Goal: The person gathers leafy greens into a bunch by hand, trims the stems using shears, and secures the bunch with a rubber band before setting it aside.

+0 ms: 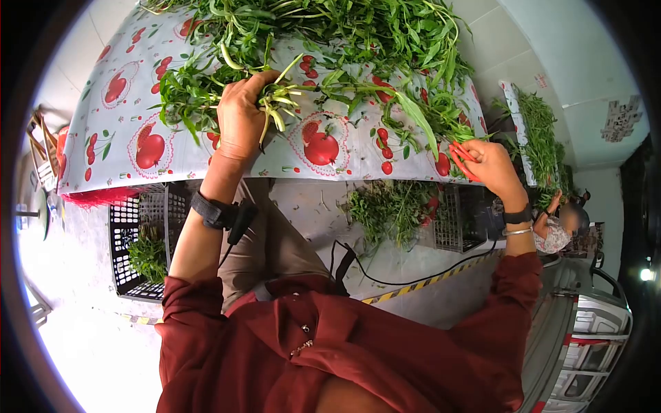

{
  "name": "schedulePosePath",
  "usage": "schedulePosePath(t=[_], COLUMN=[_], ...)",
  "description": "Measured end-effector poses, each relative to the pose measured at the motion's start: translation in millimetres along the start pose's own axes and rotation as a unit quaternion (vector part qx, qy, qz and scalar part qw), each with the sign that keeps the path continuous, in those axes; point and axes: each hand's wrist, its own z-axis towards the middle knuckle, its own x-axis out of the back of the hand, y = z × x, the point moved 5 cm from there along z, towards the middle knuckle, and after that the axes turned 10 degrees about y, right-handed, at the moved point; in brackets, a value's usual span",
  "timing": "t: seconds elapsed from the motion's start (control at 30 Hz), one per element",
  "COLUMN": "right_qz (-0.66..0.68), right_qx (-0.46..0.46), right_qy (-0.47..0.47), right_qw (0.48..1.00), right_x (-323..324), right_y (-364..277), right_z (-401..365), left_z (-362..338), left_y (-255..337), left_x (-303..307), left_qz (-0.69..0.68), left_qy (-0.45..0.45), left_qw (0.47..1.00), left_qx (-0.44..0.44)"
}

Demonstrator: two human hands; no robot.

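My left hand point(242, 113) is closed around a bunch of leafy greens point(186, 96); its pale cut stems point(279, 103) stick out to the right of my fingers. At the table's right front edge, my right hand point(490, 168) grips a red-handled tool point(463, 160), whose working end I cannot make out against the leaves. Loose green stems and leaves point(413, 113) lie on the patterned tablecloth point(155, 148) between my hands. A large heap of greens point(372, 31) covers the table's far side.
Below the table's left side is a black crate point(138, 206) with greens in it. Another dark crate point(458, 220) and a pile of greens point(389, 210) are below the right side. A black cable point(392, 281) crosses the floor. A person point(556, 224) is at the far right.
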Motion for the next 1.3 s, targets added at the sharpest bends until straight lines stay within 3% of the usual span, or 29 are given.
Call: schedulePosePath(t=[0.13,0.33,0.57,0.7,0.8,0.87,1.07,1.13,1.2,1.3], right_qz=[-0.029,0.146,-0.037,-0.066,-0.082,-0.068,-0.077,-0.091,-0.101,0.112], right_qx=[-0.019,-0.12,-0.027,0.035,0.056,0.032,-0.031,0.017,0.006,-0.162], right_qy=[-0.039,-0.083,-0.035,0.016,0.051,0.045,0.044,0.088,0.086,0.146], right_qw=[0.999,0.978,0.998,0.997,0.994,0.996,0.996,0.992,0.991,0.969], right_x=[17.8,27.9,16.1,23.9,31.5,33.8,49.4,55.5,64.8,68.8], right_y=[-4.8,32.4,-5.6,-13.6,0.0,7.6,23.3,23.6,41.7,76.4], right_z=[-7.8,-14.8,-15.5,-20.3,-26.4,-30.7,-53.6,-60.3,-64.6,-68.3], left_z=[-0.5,-0.1,0.5,0.7,-0.2,-0.1,-1.8,-1.5,-1.2,-1.6], left_y=[-2.9,2.6,5.5,6.5,3.6,4.6,-5.5,-5.0,-4.9,-6.0], left_x=[-1.7,-1.0,1.5,3.3,-0.1,1.6,-2.6,-1.9,-2.3,-2.4], left_qz=[-0.023,-0.017,-0.013,-0.016,0.005,-0.014,-0.008,-0.008,-0.013,-0.014], left_qy=[0.047,0.043,0.048,0.049,0.0,0.06,0.067,0.067,0.055,0.052], left_qw=[0.998,0.998,0.997,0.998,1.0,0.997,0.997,0.997,0.998,0.998], left_qx=[-0.034,-0.049,-0.051,-0.045,-0.003,-0.049,-0.035,-0.043,-0.037,-0.035])
